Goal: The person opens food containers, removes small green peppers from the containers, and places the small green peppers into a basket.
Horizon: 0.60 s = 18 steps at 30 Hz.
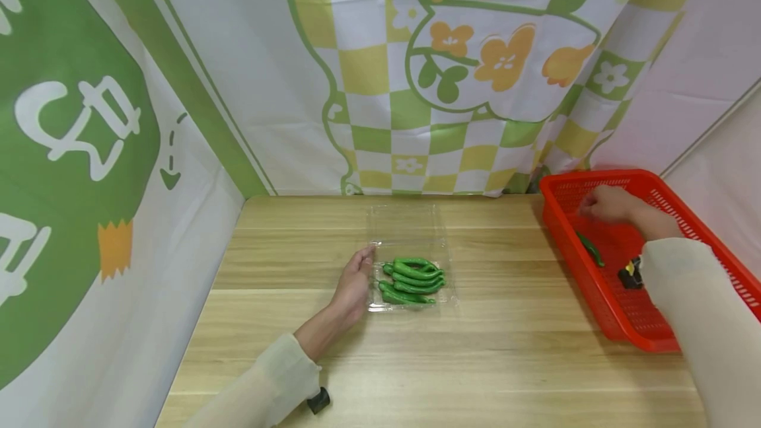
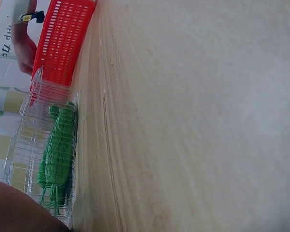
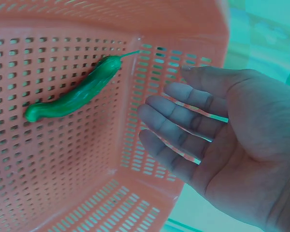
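Note:
A clear plastic clamshell box (image 1: 407, 223) lies on the table with its lid folded back. Several green chili peppers (image 1: 416, 276) lie side by side in its near half, their stems toward the left in the head view. My left hand (image 1: 352, 286) rests along the box's left edge, its fingers fairly straight. Only a dark part of that hand (image 2: 19, 210) shows in the left wrist view. Over the far part of the red basket is my right hand (image 1: 615, 205), its fingers loosely bent around nothing. One green chili pepper (image 3: 77, 94) lies on the basket floor, apart from the fingertips.
The red perforated basket (image 1: 573, 269) stands at the table's right side, with raised walls. A wooden table (image 1: 505, 349) spreads between basket and box. Behind it hangs a patterned curtain (image 1: 368, 84); a white and green cloth (image 1: 196, 230) borders the left. A black device sits at each wrist.

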{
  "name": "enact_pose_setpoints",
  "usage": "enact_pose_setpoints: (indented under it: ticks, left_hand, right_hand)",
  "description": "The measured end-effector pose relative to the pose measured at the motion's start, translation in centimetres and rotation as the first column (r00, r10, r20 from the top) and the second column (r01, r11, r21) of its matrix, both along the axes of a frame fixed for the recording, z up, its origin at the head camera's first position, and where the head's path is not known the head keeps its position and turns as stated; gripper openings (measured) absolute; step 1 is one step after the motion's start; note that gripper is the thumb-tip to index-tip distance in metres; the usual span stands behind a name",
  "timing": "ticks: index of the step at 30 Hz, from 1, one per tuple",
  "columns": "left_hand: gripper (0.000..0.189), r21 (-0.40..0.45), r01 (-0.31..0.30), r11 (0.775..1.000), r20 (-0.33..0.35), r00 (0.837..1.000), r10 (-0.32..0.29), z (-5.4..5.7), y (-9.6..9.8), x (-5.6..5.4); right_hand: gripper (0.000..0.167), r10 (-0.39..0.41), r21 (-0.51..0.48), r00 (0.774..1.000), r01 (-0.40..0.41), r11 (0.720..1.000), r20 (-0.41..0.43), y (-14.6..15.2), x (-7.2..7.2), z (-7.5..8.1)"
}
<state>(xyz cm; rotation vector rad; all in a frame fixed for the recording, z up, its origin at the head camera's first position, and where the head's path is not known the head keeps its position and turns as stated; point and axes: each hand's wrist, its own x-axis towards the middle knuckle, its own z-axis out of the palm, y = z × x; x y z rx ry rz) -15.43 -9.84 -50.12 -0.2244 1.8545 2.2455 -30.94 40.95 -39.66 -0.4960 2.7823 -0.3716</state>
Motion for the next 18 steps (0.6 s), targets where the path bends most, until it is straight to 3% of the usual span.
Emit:
enact_pose_setpoints:
  ticks: [7, 18]
  left_hand:
    - [0.049, 0.011, -0.005, 1.000, 0.001, 1.000, 0.005, 0.0, 0.0, 0.0]
    - [0.049, 0.004, -0.004, 1.000, 0.008, 1.000, 0.004, 0.0, 0.0, 0.0]
  right_hand:
    - [0.017, 0.018, 0.038, 0.999, -0.016, 0.999, -0.038, -1.0, 0.0, 0.7]
    - [0.018, 0.057, 0.076, 0.992, -0.048, 0.996, -0.115, -4.3, 0.8, 3.3]
